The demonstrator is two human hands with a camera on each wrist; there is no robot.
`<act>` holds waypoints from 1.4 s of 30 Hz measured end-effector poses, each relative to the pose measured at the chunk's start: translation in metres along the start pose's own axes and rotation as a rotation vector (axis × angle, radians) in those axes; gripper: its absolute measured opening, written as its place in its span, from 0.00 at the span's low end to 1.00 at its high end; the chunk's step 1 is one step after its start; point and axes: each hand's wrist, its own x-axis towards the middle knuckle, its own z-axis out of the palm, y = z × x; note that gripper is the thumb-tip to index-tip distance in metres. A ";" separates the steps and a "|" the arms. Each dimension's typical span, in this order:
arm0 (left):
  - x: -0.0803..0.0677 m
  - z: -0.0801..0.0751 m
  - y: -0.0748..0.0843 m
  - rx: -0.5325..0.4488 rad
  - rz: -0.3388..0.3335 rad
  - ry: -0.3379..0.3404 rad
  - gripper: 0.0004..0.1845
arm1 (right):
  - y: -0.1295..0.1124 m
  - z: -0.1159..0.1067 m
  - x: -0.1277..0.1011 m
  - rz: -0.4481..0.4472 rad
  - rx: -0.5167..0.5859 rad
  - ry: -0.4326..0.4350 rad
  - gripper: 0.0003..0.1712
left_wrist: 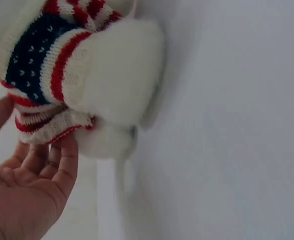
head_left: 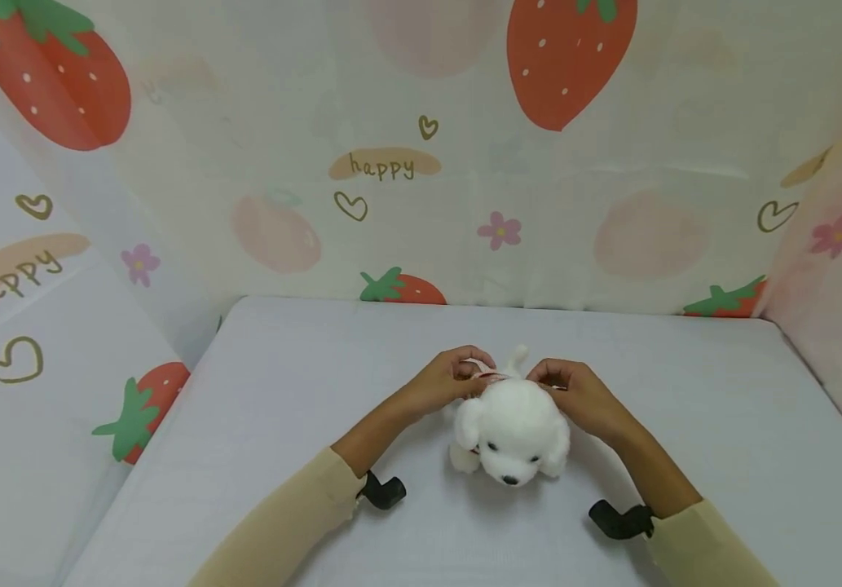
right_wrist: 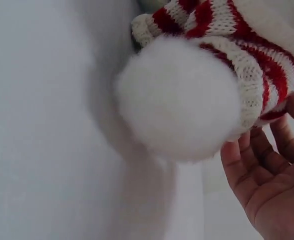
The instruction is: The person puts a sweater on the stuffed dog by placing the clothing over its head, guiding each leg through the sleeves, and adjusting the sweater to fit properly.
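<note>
A white plush dog (head_left: 514, 416) stands on the table, its face toward me and its tail (head_left: 518, 357) up behind. It wears a knitted sweater, striped red and white with a navy patch; the sweater (left_wrist: 29, 60) fills the upper left of the left wrist view. My left hand (head_left: 446, 381) pinches the sweater's hem at the dog's back, thumb on one side and fingers under the edge. On the opposite side my right hand (head_left: 588, 401) pinches the striped sweater (right_wrist: 274, 70) between thumb and fingers. A furry leg (right_wrist: 179, 100) sticks out below the knit.
The table (head_left: 303, 359) has a white cover. A cloth backdrop (head_left: 465, 187) with strawberries, hearts and flowers rises behind it and along both sides. Black wrist mounts (head_left: 384, 492) stick out from both beige sleeves (head_left: 288, 514).
</note>
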 end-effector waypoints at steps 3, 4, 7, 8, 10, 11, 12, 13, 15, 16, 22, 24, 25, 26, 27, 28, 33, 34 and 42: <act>-0.002 0.000 0.002 -0.065 0.013 0.018 0.20 | -0.002 0.000 0.001 0.004 0.018 0.009 0.07; -0.002 0.000 0.002 -0.076 0.021 0.027 0.21 | -0.002 0.000 0.001 0.008 0.033 0.004 0.08; -0.003 0.000 0.001 -0.103 0.034 0.053 0.21 | -0.001 0.001 0.001 0.043 0.095 -0.040 0.11; -0.003 0.000 0.001 -0.106 0.036 0.052 0.20 | -0.001 0.000 0.001 0.061 0.123 -0.071 0.12; -0.004 0.000 0.001 -0.121 0.040 0.046 0.19 | 0.001 -0.003 0.002 0.099 0.167 -0.140 0.13; -0.005 0.001 0.002 -0.124 0.041 0.040 0.19 | 0.003 -0.004 0.003 0.112 0.179 -0.176 0.12; -0.005 0.001 0.002 -0.129 0.042 0.030 0.20 | 0.004 -0.006 0.003 0.129 0.192 -0.207 0.12; -0.006 0.002 0.003 -0.128 0.040 0.018 0.19 | 0.004 -0.008 0.004 0.136 0.200 -0.238 0.10; -0.006 0.003 0.004 -0.119 0.039 -0.003 0.19 | 0.005 -0.011 0.005 0.136 0.222 -0.279 0.09; -0.006 0.003 0.005 -0.107 0.037 -0.013 0.19 | 0.004 -0.011 0.005 0.136 0.237 -0.288 0.08; -0.007 0.002 0.006 -0.080 0.030 -0.061 0.20 | 0.000 -0.012 0.003 0.123 0.276 -0.250 0.07; -0.007 0.001 0.007 -0.075 0.033 -0.071 0.20 | -0.002 -0.013 0.003 0.125 0.250 -0.239 0.09; -0.007 0.001 0.007 -0.071 0.034 -0.075 0.20 | -0.003 -0.013 0.003 0.129 0.232 -0.239 0.09; -0.007 0.001 0.007 -0.070 0.034 -0.078 0.20 | -0.004 -0.013 0.002 0.127 0.217 -0.241 0.09; -0.007 0.001 0.007 -0.066 0.035 -0.080 0.20 | -0.005 -0.014 0.003 0.129 0.209 -0.243 0.08; -0.007 0.001 0.007 -0.065 0.033 -0.078 0.20 | -0.006 -0.014 0.003 0.133 0.204 -0.246 0.08; -0.006 0.001 0.006 -0.059 0.013 -0.081 0.19 | -0.006 -0.016 0.004 0.177 0.250 -0.295 0.11; -0.006 0.001 0.006 -0.052 0.005 -0.079 0.19 | -0.006 -0.016 0.004 0.189 0.256 -0.300 0.12; -0.009 -0.001 0.007 0.145 -0.024 -0.017 0.10 | 0.000 -0.015 -0.001 0.226 0.218 -0.212 0.06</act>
